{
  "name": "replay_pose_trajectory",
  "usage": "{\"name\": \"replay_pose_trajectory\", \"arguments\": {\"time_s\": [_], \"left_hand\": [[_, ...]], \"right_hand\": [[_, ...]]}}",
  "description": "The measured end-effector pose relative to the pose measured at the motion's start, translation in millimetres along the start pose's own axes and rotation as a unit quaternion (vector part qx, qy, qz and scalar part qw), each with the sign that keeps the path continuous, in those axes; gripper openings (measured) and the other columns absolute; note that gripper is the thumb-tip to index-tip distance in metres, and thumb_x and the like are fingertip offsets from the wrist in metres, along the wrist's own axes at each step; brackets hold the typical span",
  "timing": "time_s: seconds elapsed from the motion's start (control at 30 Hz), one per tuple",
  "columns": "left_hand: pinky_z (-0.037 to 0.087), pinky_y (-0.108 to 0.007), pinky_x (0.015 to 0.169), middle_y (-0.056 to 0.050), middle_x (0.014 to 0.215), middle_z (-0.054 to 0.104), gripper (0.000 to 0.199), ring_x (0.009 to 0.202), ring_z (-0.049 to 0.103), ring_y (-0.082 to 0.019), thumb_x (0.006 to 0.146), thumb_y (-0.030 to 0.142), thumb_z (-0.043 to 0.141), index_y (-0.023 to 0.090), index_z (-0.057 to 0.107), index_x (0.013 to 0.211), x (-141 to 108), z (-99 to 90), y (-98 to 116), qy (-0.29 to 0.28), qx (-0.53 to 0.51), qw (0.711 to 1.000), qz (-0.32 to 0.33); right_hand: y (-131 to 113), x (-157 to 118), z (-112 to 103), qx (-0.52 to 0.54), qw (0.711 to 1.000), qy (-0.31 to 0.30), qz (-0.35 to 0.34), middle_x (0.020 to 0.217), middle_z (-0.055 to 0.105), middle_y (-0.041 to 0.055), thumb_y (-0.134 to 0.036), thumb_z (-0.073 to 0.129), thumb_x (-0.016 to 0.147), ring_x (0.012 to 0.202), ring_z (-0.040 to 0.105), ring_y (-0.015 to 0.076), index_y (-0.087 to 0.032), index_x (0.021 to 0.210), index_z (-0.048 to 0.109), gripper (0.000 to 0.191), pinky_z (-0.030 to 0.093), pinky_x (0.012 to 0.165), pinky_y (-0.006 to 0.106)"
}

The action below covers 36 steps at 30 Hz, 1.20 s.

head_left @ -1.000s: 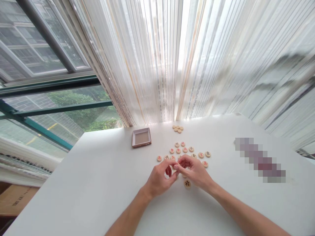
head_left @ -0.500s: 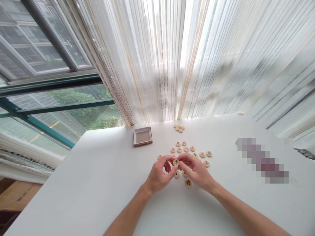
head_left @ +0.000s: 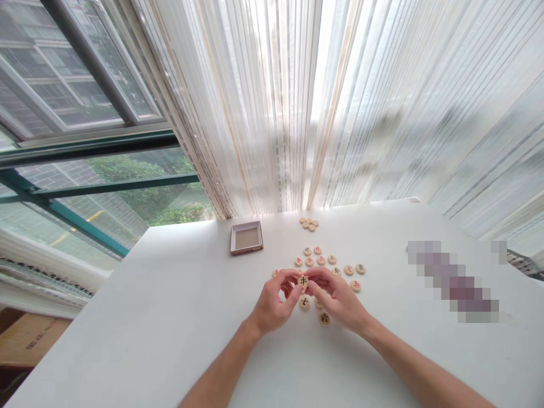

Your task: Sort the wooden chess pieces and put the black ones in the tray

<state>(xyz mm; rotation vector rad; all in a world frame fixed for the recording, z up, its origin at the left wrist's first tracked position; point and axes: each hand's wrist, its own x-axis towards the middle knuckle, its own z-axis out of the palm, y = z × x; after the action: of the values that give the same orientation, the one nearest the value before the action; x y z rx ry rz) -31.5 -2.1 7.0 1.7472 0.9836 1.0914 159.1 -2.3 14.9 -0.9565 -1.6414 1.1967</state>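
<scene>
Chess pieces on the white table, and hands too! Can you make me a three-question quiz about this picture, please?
1. What colour is the character on the held piece?
2. True or false: the open box is left of the plain-looking pieces near the curtain.
3. The held piece is: (a) inside the box, (b) between the left hand and right hand, (c) under the table.

Key: 1. black; 2. true; 3. b

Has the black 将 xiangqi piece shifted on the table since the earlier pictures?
No. Judged against the open box, the black 将 xiangqi piece lies in the same spot; both drift slightly in view with the camera.
</scene>
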Motion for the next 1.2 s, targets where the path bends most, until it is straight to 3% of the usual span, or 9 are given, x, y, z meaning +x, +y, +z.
{"name": "replay_pose_trajectory", "arguments": {"time_s": [0.77,1.03,1.2], "left_hand": [[0.053,-0.025,0.068,-0.007,0.099,0.067,0.024,0.073,0.062,-0.012,0.093,0.034,0.061,0.018,0.060,0.110,0,-1.4,-3,0.021,-0.008,0.999,-0.032],[0.051,-0.023,0.066,-0.003,0.086,0.067,0.024,0.071,0.063,-0.012,0.089,0.035,0.066,0.018,0.059,0.106,1,-2.0,-3,0.025,-0.023,0.998,-0.050],[0.051,-0.023,0.065,-0.003,0.081,0.068,0.025,0.071,0.065,-0.014,0.087,0.037,0.069,0.017,0.060,0.099,0,-1.6,-6,0.021,-0.028,0.997,-0.066]], "right_hand": [[2,0,2,-0.013,1.000,-0.009,-0.021,0.100,0.070,0.0054,-0.033,0.058,0.096,0.092,0.069,0.0197,-0.024,0.113,0.060,0.019,0.058,0.086,0.036],[5,-1,3,-0.029,0.998,-0.009,-0.058,0.099,0.070,0.0048,-0.029,0.059,0.095,0.090,0.069,0.0185,-0.024,0.114,0.059,0.019,0.058,0.084,0.034],[12,-3,6,-0.077,0.993,-0.009,-0.093,0.093,0.069,0.0039,-0.023,0.058,0.094,0.083,0.067,0.0175,-0.025,0.112,0.061,0.018,0.057,0.074,0.032]]}}
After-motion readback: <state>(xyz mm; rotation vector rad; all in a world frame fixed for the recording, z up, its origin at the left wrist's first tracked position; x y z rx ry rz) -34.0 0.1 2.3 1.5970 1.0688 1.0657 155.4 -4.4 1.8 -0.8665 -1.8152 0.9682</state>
